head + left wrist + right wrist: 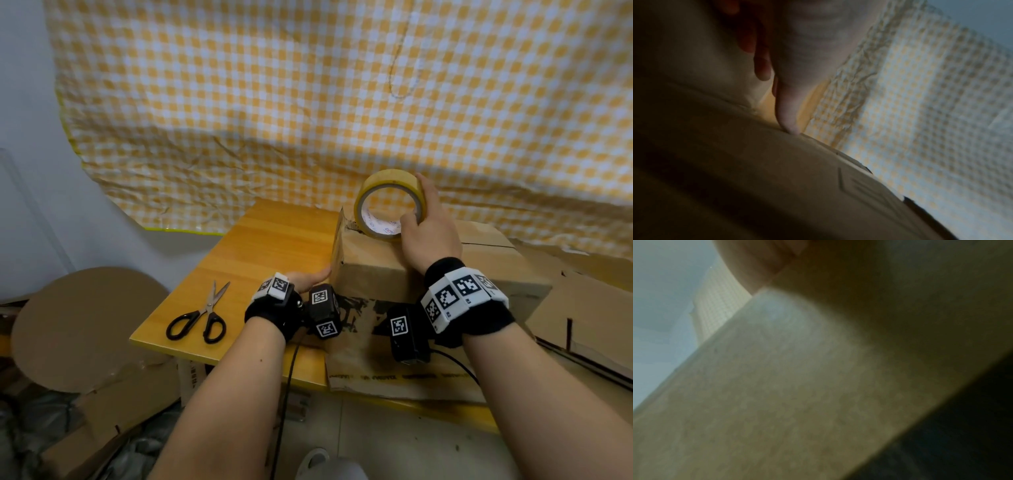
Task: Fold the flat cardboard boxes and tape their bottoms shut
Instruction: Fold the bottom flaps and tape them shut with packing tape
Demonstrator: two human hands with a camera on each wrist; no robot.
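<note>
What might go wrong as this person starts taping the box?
The box juts over the table edge nearest the person, so pressing the tape roll down may tip or slide it. The left hand only touches its side, a weak brace. The scissors lie out to the left, so cutting means letting go with one hand.

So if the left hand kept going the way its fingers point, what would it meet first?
The left hand points right, and its fingertips already seem to touch the left side of the cardboard box. Going on, it would push into that side. Depth is unclear, so the contact is likely, not certain.
</note>
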